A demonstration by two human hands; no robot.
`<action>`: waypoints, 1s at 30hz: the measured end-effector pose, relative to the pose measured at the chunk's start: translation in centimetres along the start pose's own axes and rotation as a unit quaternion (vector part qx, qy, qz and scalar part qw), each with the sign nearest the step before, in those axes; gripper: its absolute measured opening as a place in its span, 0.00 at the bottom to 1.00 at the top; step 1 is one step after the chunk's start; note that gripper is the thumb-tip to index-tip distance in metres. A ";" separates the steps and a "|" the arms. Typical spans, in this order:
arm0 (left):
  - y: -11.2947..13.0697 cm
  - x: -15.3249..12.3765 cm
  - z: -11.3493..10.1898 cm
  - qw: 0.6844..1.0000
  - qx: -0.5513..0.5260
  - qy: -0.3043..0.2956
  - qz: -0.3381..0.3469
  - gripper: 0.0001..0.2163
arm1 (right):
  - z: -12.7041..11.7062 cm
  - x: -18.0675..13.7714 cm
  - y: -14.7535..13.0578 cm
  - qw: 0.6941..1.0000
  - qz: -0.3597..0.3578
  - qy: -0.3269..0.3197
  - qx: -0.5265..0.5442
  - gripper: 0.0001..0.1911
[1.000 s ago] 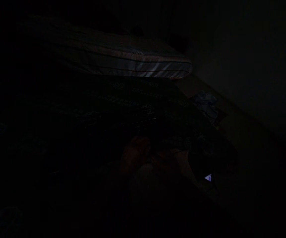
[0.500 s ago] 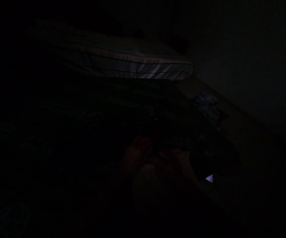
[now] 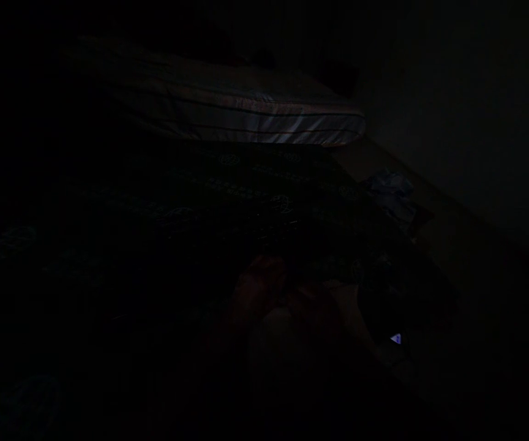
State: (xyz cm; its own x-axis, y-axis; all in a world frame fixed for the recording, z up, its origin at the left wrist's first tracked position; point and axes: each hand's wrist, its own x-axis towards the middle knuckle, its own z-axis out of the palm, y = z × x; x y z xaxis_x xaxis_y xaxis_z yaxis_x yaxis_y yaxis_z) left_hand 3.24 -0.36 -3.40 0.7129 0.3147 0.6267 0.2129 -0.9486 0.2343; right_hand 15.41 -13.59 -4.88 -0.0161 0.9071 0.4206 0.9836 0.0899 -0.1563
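The picture is almost black. Two dim reddish shapes lie low in the middle, one to the left (image 3: 256,286) and one to the right (image 3: 313,306), close together on a dark patterned cover (image 3: 246,190). It is too dark to tell whether they are my hands or some other part of me, and no fingers can be made out. Nothing can be seen held in either. A pale patch (image 3: 283,337) sits just below them.
A striped mattress or cushion (image 3: 264,119) lies across the back. A small lit bluish spot (image 3: 396,339) glows at the lower right. Crumpled pale cloth (image 3: 390,190) lies on a brownish floor strip beside a plain wall (image 3: 476,122).
The whole view has drifted slightly to the right and grown a little darker. The two dim shapes keep their place relative to the cover.
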 end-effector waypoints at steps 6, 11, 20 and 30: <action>0.2 0.0 -0.3 1.000 -0.007 -0.017 -0.014 0.08 | -0.4 0.2 -0.1 1.000 -0.020 -0.008 -0.008 0.11; 0.2 -0.2 -0.2 1.000 -0.009 -0.020 -0.015 0.09 | -0.2 0.2 0.1 0.998 0.022 -0.047 0.023 0.11; 0.3 -0.6 -0.1 0.996 -0.035 -0.059 -0.064 0.08 | -1.4 1.0 1.7 0.999 0.021 -0.029 0.036 0.13; 0.1 -1.1 0.4 0.991 -0.047 -0.091 -0.083 0.08 | -2.1 2.5 3.2 1.000 0.028 0.003 0.012 0.13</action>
State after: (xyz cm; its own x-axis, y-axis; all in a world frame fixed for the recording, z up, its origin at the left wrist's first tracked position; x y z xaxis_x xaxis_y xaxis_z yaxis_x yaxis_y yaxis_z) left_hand 2.73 -0.83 -4.31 0.7842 0.4470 0.4305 0.2810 -0.8742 0.3960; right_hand 18.85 -11.89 -2.46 0.0404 0.9089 0.4150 0.9783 0.0485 -0.2013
